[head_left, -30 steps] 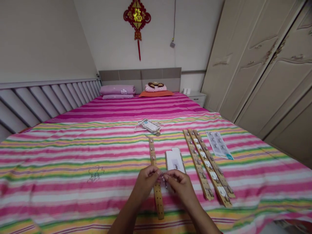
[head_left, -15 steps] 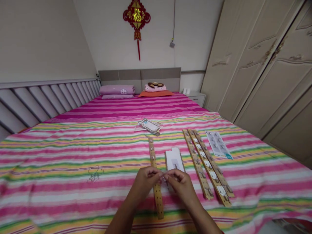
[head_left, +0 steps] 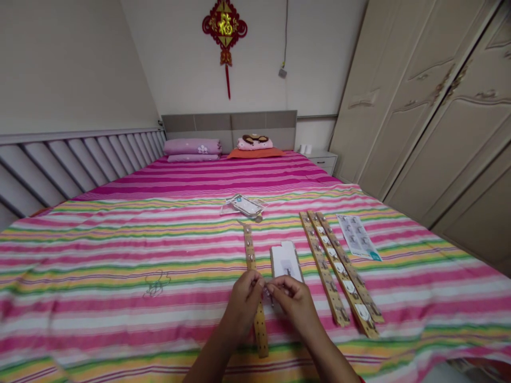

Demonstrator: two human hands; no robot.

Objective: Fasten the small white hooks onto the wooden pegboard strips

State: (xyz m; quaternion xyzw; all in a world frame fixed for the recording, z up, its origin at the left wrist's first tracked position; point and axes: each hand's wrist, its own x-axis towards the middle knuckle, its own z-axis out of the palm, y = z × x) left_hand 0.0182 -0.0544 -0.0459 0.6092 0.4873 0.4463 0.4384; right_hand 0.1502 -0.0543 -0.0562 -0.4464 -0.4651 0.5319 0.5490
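Note:
My left hand (head_left: 243, 298) and my right hand (head_left: 294, 300) meet fingertip to fingertip, both closed in a pinch. Between them is a small shiny piece (head_left: 267, 291), too small and too covered by fingers to name. Below lies a narrow wooden strip (head_left: 261, 332) with rows of holes; my left hand hides its middle. Several small shiny pieces sit along the strip's far part. Just beyond my right hand is a flat white box (head_left: 284, 257) with a small dark metallic item on it.
To the right lie three similar strips (head_left: 328, 271) fitted with small pieces, the middle one bearing white discs. Beside them is a printed sheet (head_left: 358, 236). Clear packets (head_left: 246, 205) lie further back. Tangled thin wire (head_left: 156, 283) rests on the striped sheet at left.
My left hand has shifted slightly right and turned more upright, its fingers closer together. My right hand has hardly moved. The strips and box lie as before.

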